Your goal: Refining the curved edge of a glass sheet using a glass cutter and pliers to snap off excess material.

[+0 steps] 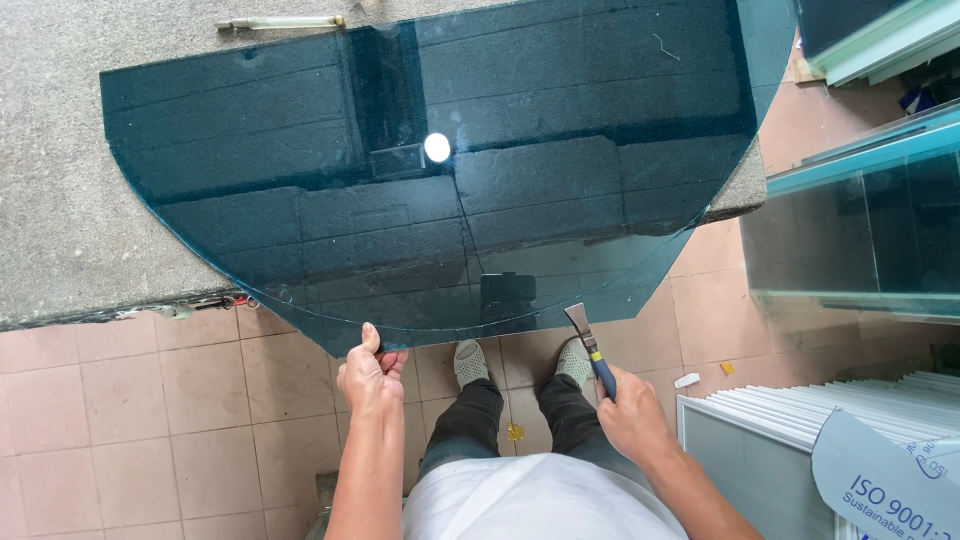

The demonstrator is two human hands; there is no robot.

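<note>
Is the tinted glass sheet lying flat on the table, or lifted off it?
Flat. The tinted glass sheet rests on the grey table, its curved near edge overhanging the tiled floor, where the left hand pinches it.

A grey carpeted worktop (60, 200) fills the upper left, with a slim pale tool (280, 21), perhaps a glass cutter, lying near its far edge. Pinkish floor tiles (130, 420) lie below. Greenish glass sheets (860, 220) stand at right, above stacked white panels (780, 410).
</note>
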